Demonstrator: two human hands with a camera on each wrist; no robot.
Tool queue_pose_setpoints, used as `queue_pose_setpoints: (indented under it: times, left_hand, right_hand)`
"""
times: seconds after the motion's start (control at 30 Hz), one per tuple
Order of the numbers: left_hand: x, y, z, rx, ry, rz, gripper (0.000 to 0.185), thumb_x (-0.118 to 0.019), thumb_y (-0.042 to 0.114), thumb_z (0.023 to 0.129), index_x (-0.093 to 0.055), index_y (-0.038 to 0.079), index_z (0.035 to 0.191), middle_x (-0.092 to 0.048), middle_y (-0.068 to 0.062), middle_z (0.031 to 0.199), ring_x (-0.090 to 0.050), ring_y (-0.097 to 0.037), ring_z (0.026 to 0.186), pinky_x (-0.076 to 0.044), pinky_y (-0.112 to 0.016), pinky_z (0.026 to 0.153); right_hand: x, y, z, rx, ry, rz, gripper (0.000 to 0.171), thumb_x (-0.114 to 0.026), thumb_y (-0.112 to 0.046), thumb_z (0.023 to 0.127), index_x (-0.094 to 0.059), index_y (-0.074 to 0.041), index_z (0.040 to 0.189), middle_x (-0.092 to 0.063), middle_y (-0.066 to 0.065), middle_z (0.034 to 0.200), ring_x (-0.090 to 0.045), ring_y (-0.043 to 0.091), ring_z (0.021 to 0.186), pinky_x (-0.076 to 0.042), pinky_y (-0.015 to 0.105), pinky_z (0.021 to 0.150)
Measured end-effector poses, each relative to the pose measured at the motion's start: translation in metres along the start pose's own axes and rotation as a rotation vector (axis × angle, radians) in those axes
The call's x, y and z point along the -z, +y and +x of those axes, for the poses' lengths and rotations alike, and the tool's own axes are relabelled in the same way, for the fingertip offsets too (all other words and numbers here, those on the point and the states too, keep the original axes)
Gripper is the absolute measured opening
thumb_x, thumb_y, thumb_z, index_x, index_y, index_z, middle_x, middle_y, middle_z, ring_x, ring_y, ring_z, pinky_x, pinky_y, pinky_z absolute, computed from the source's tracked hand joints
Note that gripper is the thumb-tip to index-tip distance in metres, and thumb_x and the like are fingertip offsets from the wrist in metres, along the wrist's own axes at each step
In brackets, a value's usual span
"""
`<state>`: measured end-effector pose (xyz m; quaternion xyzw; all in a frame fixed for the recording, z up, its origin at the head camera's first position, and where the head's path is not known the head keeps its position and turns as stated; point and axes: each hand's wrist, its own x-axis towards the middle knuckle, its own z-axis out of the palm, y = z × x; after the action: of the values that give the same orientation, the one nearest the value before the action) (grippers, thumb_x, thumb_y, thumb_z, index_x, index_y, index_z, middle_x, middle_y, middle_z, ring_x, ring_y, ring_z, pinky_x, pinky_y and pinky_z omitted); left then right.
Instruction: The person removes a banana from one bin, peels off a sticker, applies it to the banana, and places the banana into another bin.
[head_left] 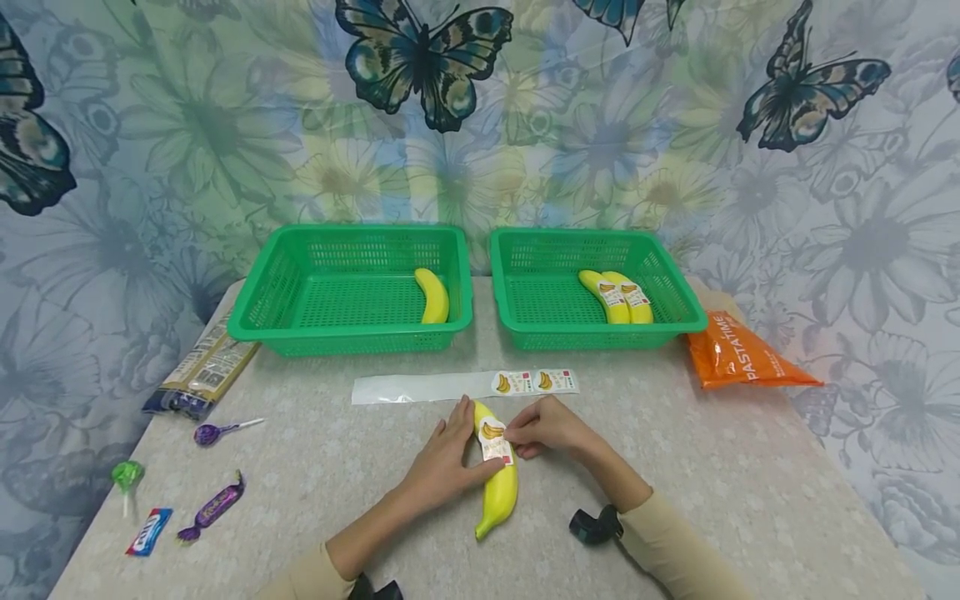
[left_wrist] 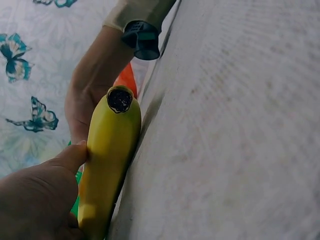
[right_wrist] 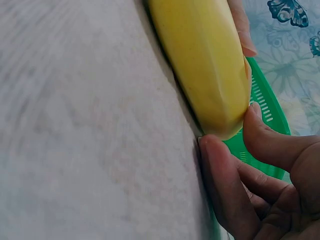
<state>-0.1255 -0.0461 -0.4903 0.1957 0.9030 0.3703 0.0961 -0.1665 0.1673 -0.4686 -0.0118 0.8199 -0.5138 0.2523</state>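
Left hand (head_left: pixel 442 463), thumb parted from fingers, grips yellow banana (head_left: pixel 498 498); right hand (head_left: pixel 553 427) pinches its edge at banana-print sticker (head_left: pixel 492 435).

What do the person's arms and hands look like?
Left hand and right hand: no gloves. Left sleeve and right sleeve: plain beige, ending mid-forearm. Black left camera and right camera, one by each sleeve; the right one rounded.
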Motion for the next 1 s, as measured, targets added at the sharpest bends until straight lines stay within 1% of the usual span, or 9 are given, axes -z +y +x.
queue_pose_setpoints:
  times: [0.2,0.37,0.47,0.63,0.8,0.9,1.0]
  left_hand:
    - [0.002,-0.001,0.000,0.003,0.007,-0.022,0.105,-0.061,0.065,0.085,-0.015,0.001,0.155,-0.009,-0.011,0.165,-0.012,-0.022,0.153,-0.014,-0.051,0.124]
    - [0.001,-0.001,0.001,-0.009,0.013,-0.027,0.105,-0.062,0.064,0.085,-0.016,0.000,0.155,-0.010,-0.012,0.164,-0.012,-0.023,0.153,-0.014,-0.052,0.123]
    - [0.001,-0.001,0.002,-0.013,0.013,-0.025,0.105,-0.063,0.063,0.085,-0.016,0.000,0.155,-0.011,-0.013,0.164,-0.012,-0.023,0.153,-0.015,-0.052,0.123]
    - [0.003,-0.001,0.005,-0.022,-0.020,-0.008,0.106,-0.064,0.063,0.084,-0.015,0.000,0.155,-0.008,-0.013,0.165,-0.008,-0.024,0.153,-0.014,-0.052,0.123]
    - [0.009,-0.004,0.011,-0.045,-0.061,-0.012,0.111,-0.069,0.061,0.080,-0.013,0.002,0.156,-0.005,-0.012,0.165,-0.007,-0.025,0.153,-0.010,-0.051,0.124]
    - [0.011,-0.006,0.015,-0.055,-0.080,-0.002,0.112,-0.071,0.061,0.079,-0.014,0.002,0.156,-0.006,-0.012,0.164,-0.008,-0.025,0.153,-0.010,-0.050,0.124]
    - [0.012,-0.008,0.018,-0.069,-0.081,0.005,0.109,-0.072,0.058,0.079,-0.018,-0.001,0.154,-0.010,-0.015,0.164,-0.011,-0.027,0.153,-0.012,-0.051,0.124]
  right_hand:
    - [0.001,-0.003,0.003,0.001,-0.026,-0.031,0.024,-0.076,-0.013,0.084,-0.073,0.004,0.101,-0.072,0.007,0.074,-0.066,0.009,0.061,-0.060,0.027,0.060]
    - [0.001,-0.007,0.006,-0.009,-0.039,-0.033,0.023,-0.071,-0.012,0.089,-0.072,0.006,0.103,-0.071,0.007,0.076,-0.066,0.009,0.062,-0.060,0.027,0.062]
    - [0.000,-0.008,0.007,-0.003,-0.038,-0.023,0.023,-0.069,-0.012,0.091,-0.071,0.007,0.103,-0.069,0.006,0.075,-0.065,0.008,0.061,-0.060,0.027,0.062]
    - [-0.003,-0.006,0.008,-0.005,-0.007,-0.013,0.021,-0.070,-0.010,0.089,-0.072,0.008,0.100,-0.067,0.005,0.071,-0.064,0.008,0.059,-0.060,0.025,0.059]
    - [-0.005,-0.005,0.007,-0.007,0.016,-0.007,0.019,-0.071,-0.009,0.088,-0.073,0.008,0.098,-0.067,0.006,0.071,-0.064,0.009,0.058,-0.060,0.026,0.059]
    - [-0.006,-0.006,0.007,-0.014,0.023,-0.007,0.018,-0.071,-0.008,0.088,-0.073,0.007,0.098,-0.068,0.006,0.072,-0.064,0.009,0.058,-0.060,0.026,0.059]
    - [-0.006,-0.005,0.007,-0.019,0.030,-0.013,0.017,-0.071,-0.008,0.088,-0.073,0.006,0.097,-0.068,0.006,0.072,-0.064,0.009,0.058,-0.059,0.025,0.058]
